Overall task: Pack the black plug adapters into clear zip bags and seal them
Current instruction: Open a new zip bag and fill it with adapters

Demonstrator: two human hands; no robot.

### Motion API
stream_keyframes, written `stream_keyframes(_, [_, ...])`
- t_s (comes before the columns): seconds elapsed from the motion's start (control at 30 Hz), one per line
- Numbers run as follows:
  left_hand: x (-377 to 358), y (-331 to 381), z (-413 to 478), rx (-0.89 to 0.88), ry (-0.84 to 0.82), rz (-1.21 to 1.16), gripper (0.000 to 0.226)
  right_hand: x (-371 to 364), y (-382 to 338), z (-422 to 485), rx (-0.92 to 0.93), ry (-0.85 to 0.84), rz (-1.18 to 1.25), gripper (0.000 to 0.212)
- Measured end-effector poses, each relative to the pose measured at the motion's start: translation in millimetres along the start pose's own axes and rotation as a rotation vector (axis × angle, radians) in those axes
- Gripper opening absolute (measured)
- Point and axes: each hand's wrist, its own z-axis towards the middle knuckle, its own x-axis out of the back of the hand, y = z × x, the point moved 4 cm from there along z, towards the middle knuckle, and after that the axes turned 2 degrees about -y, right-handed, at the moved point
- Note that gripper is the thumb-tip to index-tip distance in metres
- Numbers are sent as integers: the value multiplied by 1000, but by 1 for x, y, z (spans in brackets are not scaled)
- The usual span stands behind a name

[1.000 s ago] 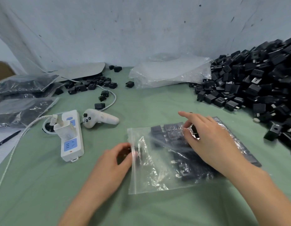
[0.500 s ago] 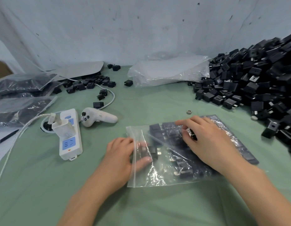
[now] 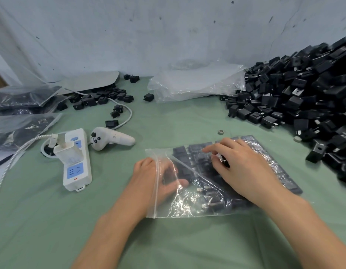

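A clear zip bag [image 3: 187, 207] lies flat on the green cloth in front of me, its mouth to the left. Rows of black plug adapters [image 3: 195, 152] fill it. My left hand [image 3: 147, 177] reaches in through the mouth; its fingers lie fairly straight under the plastic against a dark adapter. My right hand [image 3: 244, 167] rests on top of the bag, its fingers pressing the adapters down through the plastic. A big pile of loose black adapters [image 3: 304, 98] rises at the right.
A white power strip [image 3: 77, 166] with a charger and a white handheld controller [image 3: 112, 138] lie left of the bag. Empty clear bags [image 3: 197, 82] are stacked at the back. Filled bags [image 3: 18, 98] and scattered adapters [image 3: 98, 100] sit far left. A small ring [image 3: 220, 132] lies behind the bag.
My left hand has moved from the bag's mouth deeper inside, carrying an adapter in. My right hand has lowered onto the bag and pressed down.
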Motion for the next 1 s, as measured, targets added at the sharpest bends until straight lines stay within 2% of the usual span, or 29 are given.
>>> stream_keyframes(0.13, [3,-4,-1,-44,-27,-13,40,2,1,1,-1,31,51,33])
stream_keyframes(0.23, [16,-19,-10,-38,-2,-28,28,7,3,1,-15,116,227,28])
stream_keyframes(0.3, [32,-32,-18,33,167,-20,8,11,4,2,-50,167,405,24])
stream_keyframes(0.37, [48,-33,-26,89,392,-128,12,14,3,3,-104,181,656,22])
stream_keyframes(0.43, [57,-17,-30,50,515,-283,14,17,-5,4,-148,161,908,21])
stream_keyframes(0.53, [52,29,-31,-143,422,-346,18,16,-26,5,-162,69,1179,17])
stream_keyframes(0.63, [35,63,-31,-293,242,-257,36,11,-46,3,-84,-43,1237,19])
stream_keyframes(0.8, [29,64,-33,-316,217,-209,32,9,-53,-2,-49,-111,1311,29])
stream_keyframes(0.9, [31,58,-38,-300,217,-274,28,7,-53,-2,-25,-109,1230,18])
stream_keyframes(1.0, [41,33,-41,-200,283,-409,28,5,-47,-1,-55,-51,1147,16])
